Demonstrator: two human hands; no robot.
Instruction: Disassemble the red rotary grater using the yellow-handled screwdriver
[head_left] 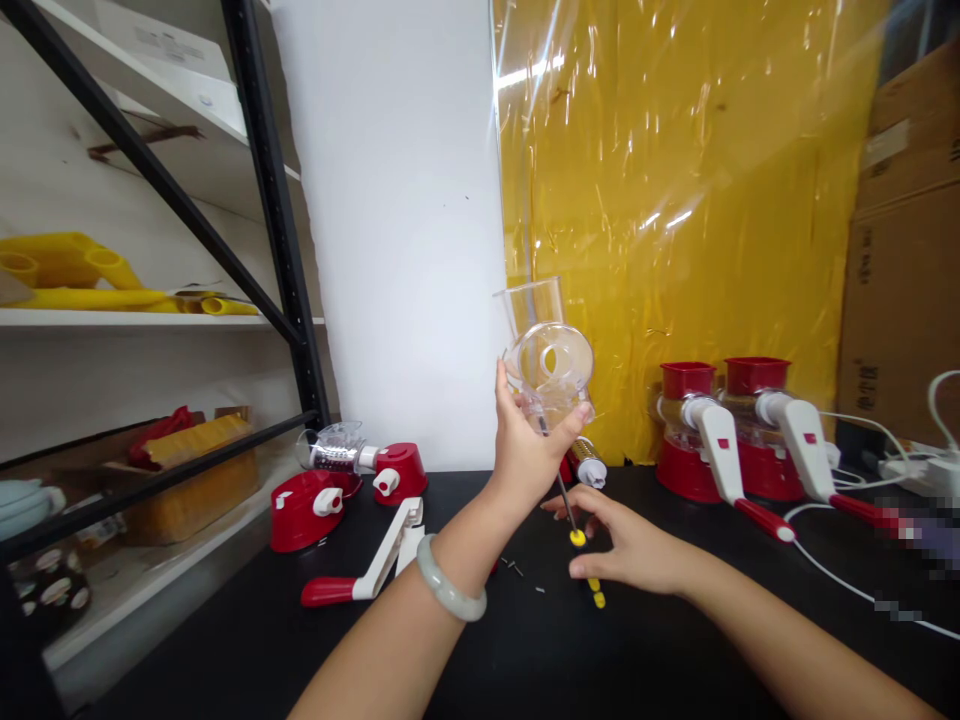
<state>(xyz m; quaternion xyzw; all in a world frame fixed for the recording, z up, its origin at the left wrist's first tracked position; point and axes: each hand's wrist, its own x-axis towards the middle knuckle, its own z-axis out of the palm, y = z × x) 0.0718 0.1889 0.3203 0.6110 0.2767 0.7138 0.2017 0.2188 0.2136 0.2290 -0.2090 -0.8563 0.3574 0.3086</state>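
My left hand [525, 450], with a pale bangle at the wrist, grips a clear plastic grater housing [551, 370] and holds it up above the black table [525, 670]. A round opening on the housing faces me, and its square chute points upward. In my right hand [622, 545] is a screwdriver [577, 540] with a yellow and black handle, held between thumb and fingers. Its shaft slants up to the underside of the housing; the tip's exact seat is hard to make out. Behind my hands lies a metal grater drum [589, 465] with a white end.
Red suction bases [306, 512] and a white crank with a red grip [367, 575] lie at left. Small screws [512, 567] are scattered mid-table. Two assembled red graters [690, 430] stand at right, near white cables [832, 570]. A black-framed shelf [277, 200] borders the left.
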